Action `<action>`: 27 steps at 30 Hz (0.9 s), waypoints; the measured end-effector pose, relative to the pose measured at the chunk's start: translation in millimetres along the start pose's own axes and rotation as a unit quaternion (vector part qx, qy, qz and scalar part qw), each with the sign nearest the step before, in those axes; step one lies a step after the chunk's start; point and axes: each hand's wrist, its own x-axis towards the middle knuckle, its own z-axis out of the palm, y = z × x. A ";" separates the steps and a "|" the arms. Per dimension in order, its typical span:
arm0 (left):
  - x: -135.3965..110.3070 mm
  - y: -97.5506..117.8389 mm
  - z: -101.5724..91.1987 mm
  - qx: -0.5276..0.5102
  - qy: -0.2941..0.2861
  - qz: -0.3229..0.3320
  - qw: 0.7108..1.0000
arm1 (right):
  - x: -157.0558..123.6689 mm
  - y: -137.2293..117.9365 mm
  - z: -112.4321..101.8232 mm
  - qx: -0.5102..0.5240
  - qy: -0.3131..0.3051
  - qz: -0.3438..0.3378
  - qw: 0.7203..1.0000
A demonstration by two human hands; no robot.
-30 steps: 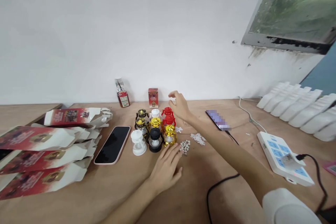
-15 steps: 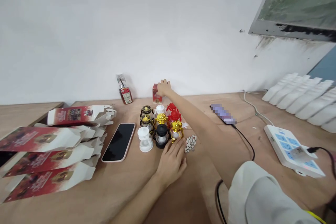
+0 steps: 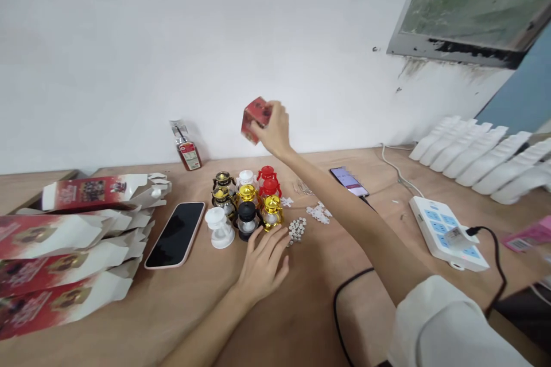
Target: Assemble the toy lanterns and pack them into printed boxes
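White wall (image 3: pixel 129 57) is being met by the back edge of one brown table (image 3: pixel 310 321), its broad front strip being shown before the lanterns (image 3: pixel 247 194). At least four flat red cartons (image 3: pixel 55 301) are being seen overlapped at the left. The left hand (image 3: pixel 261 266), fingers slightly spread, is being held beside the front gold lantern (image 3: pixel 272 216); contact cannot be told. One red box (image 3: pixel 256 108) is being gripped, tilted, by the right hand (image 3: pixel 276 131), in the air beyond the lanterns. Nine lanterns are being counted in three rows: two white, two red, two gold, two bronze, one black.
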 end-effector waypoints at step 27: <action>84.6 12.8 -135.5 -0.077 -0.408 -0.061 0.907 | -277.2 -17.8 -96.1 0.349 -0.296 0.182 0.870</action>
